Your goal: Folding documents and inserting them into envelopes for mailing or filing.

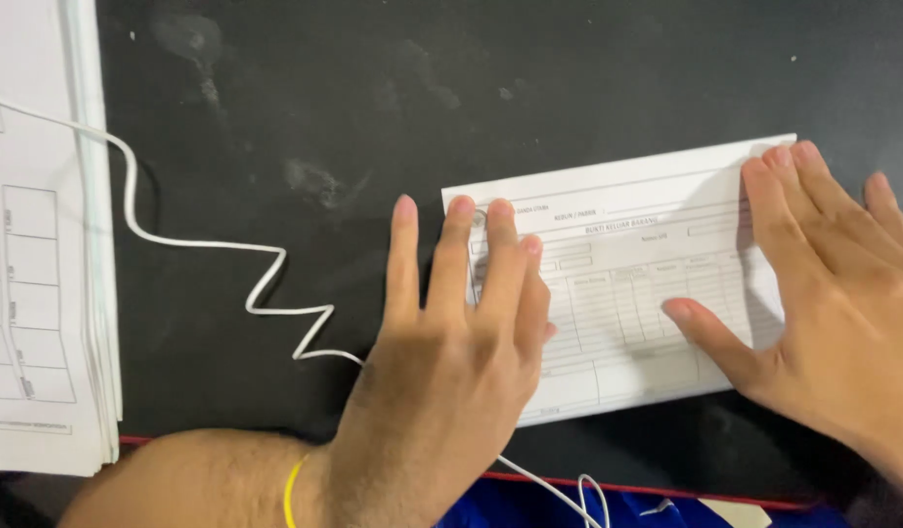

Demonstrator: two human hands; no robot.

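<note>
A white printed form sheet (pixel 627 293) with a ruled table lies on the black tabletop (pixel 373 117). My left hand (pixel 451 342) lies flat with fingers spread, pressing the sheet's left edge, its index finger off the paper on the table. A yellow band circles that wrist (pixel 293 489). My right hand (pixel 833 293) rests flat on the sheet's right end, thumb stretched toward the middle, fingertips at the upper right corner. Neither hand holds anything.
A stack of white printed sheets (pixel 41 293) sits at the left edge. A thin white cable (pixel 226 244) zigzags from the stack under my left hand. The table's red-trimmed near edge (pixel 666 489) and blue cloth (pixel 529 508) are below.
</note>
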